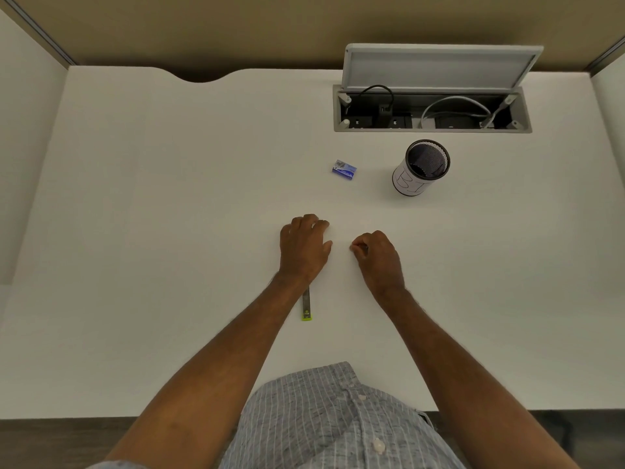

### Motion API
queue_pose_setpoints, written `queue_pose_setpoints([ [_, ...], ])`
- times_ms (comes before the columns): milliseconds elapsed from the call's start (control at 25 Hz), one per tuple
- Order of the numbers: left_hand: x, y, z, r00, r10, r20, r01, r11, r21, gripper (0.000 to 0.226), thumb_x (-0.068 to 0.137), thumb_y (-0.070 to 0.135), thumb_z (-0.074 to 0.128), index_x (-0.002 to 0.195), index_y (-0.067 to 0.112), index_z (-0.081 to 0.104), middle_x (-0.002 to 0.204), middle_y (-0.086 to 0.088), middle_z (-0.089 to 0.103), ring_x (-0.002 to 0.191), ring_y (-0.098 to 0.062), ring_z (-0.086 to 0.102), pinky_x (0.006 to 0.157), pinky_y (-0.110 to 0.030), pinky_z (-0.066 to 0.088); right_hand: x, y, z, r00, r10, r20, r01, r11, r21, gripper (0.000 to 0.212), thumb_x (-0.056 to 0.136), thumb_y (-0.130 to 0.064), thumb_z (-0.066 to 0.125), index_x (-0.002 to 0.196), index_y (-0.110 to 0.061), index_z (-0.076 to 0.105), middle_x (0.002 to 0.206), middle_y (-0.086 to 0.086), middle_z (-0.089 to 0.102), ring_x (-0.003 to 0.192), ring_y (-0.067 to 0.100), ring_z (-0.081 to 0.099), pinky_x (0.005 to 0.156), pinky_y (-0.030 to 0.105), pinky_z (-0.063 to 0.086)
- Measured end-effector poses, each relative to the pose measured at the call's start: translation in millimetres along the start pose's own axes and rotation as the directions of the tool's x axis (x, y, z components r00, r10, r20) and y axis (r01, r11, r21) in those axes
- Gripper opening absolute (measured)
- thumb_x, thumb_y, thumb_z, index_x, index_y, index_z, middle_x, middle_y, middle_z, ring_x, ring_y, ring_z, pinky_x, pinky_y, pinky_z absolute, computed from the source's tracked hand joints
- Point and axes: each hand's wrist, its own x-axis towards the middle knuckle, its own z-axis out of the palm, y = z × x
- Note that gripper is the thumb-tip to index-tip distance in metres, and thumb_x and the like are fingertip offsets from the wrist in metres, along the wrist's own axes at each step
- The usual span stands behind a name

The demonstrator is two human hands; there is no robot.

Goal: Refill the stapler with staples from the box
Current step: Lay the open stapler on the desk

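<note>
A slim grey stapler [306,304] with a lime-green rear end lies on the white desk [169,214], pointing away from me. My left hand [302,250] rests palm down over its front part, fingers curled, so only the rear shows below the wrist. My right hand [378,257] sits on the desk just to the right, fingers curled in and thumb and forefinger pinched together. Anything between them is too small to see. The small blue staple box [344,170] lies beyond both hands, apart from them.
A black mesh pen cup [421,167] with a white paper wrap stands right of the box. Behind it a desk cable hatch [431,108] is open, lid up, with cables inside. Partition walls enclose the desk on three sides.
</note>
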Motion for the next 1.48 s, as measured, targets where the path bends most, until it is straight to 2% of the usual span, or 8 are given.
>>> queue_pose_setpoints([
  [240, 13, 0, 1, 0.997, 0.068, -0.045, -0.066, 0.997, 0.048, 0.019, 0.083, 0.029, 0.075, 0.101, 0.023, 0.074, 0.096, -0.001, 0.067, 0.087, -0.025, 0.060, 0.072, -0.039, 0.047, 2, 4, 4, 0.997, -0.072, 0.010, 0.072, 0.995, -0.065, 0.014, 0.098, -0.019, 0.058, 0.098, -0.016, 0.072, 0.094, 0.001, 0.060, 0.083, 0.015, 0.057, 0.070, 0.020, 0.037],
  [440, 17, 1, 5, 0.989, 0.125, -0.078, -0.116, 0.988, 0.103, 0.003, 0.083, 0.025, 0.075, 0.085, 0.023, 0.075, 0.077, 0.002, 0.066, 0.072, -0.022, 0.058, 0.062, -0.033, 0.034, 5, 3, 7, 0.996, -0.087, 0.016, 0.088, 0.987, -0.132, 0.013, 0.096, -0.017, 0.057, 0.088, -0.014, 0.067, 0.086, -0.001, 0.053, 0.075, 0.016, 0.054, 0.063, 0.023, 0.036],
  [760, 27, 9, 1, 0.994, 0.095, 0.047, -0.102, 0.979, 0.174, 0.012, 0.093, 0.016, 0.059, 0.088, 0.018, 0.069, 0.081, -0.001, 0.064, 0.077, -0.020, 0.056, 0.067, -0.034, 0.034, 7, -3, 5, 0.996, -0.080, 0.027, 0.083, 0.988, -0.131, 0.006, 0.091, -0.014, 0.060, 0.088, -0.012, 0.065, 0.089, 0.002, 0.056, 0.076, 0.016, 0.054, 0.064, 0.023, 0.039],
  [920, 28, 13, 0, 0.992, 0.112, 0.053, -0.121, 0.966, 0.229, 0.015, 0.095, 0.017, 0.052, 0.084, 0.015, 0.063, 0.081, -0.002, 0.064, 0.076, -0.020, 0.056, 0.067, -0.034, 0.031, 8, -4, 6, 0.996, -0.087, 0.018, 0.089, 0.985, -0.146, 0.003, 0.088, -0.012, 0.060, 0.087, -0.010, 0.063, 0.088, 0.004, 0.056, 0.075, 0.018, 0.053, 0.062, 0.025, 0.038],
  [1080, 28, 12, 3, 0.991, 0.119, 0.065, -0.130, 0.969, 0.209, 0.016, 0.095, 0.016, 0.046, 0.089, 0.013, 0.061, 0.086, -0.005, 0.064, 0.079, -0.021, 0.055, 0.070, -0.034, 0.031, 8, -5, 9, 0.997, -0.073, 0.015, 0.074, 0.983, -0.165, 0.003, 0.088, -0.010, 0.059, 0.085, -0.009, 0.061, 0.086, 0.006, 0.056, 0.074, 0.021, 0.054, 0.059, 0.028, 0.039],
  [1320, 32, 11, 6, 0.993, 0.089, 0.079, -0.101, 0.979, 0.178, 0.015, 0.093, 0.017, 0.046, 0.089, 0.012, 0.060, 0.086, -0.006, 0.064, 0.075, -0.018, 0.047, 0.070, -0.033, 0.032, 12, -7, 12, 0.998, -0.063, 0.019, 0.066, 0.976, -0.206, 0.004, 0.089, -0.007, 0.057, 0.089, -0.004, 0.059, 0.088, 0.011, 0.056, 0.073, 0.017, 0.042, 0.062, 0.028, 0.032],
  [1400, 32, 12, 4, 0.993, 0.077, 0.084, -0.091, 0.980, 0.174, 0.015, 0.093, 0.018, 0.046, 0.088, 0.012, 0.059, 0.085, -0.005, 0.062, 0.074, -0.017, 0.044, 0.070, -0.033, 0.030, 12, -5, 11, 0.997, -0.072, 0.018, 0.073, 0.985, -0.154, 0.002, 0.087, -0.006, 0.058, 0.086, -0.004, 0.058, 0.087, 0.010, 0.055, 0.072, 0.018, 0.042, 0.062, 0.027, 0.032],
  [1480, 32, 14, 1, 0.995, 0.063, 0.074, -0.074, 0.986, 0.153, 0.014, 0.091, 0.020, 0.046, 0.083, 0.014, 0.056, 0.081, -0.004, 0.060, 0.072, -0.018, 0.045, 0.070, -0.034, 0.028, 12, -5, 5, 0.999, -0.032, 0.031, 0.031, 0.999, 0.012, 0.005, 0.085, -0.009, 0.059, 0.081, -0.008, 0.056, 0.084, 0.004, 0.055, 0.071, 0.016, 0.045, 0.060, 0.023, 0.034],
])
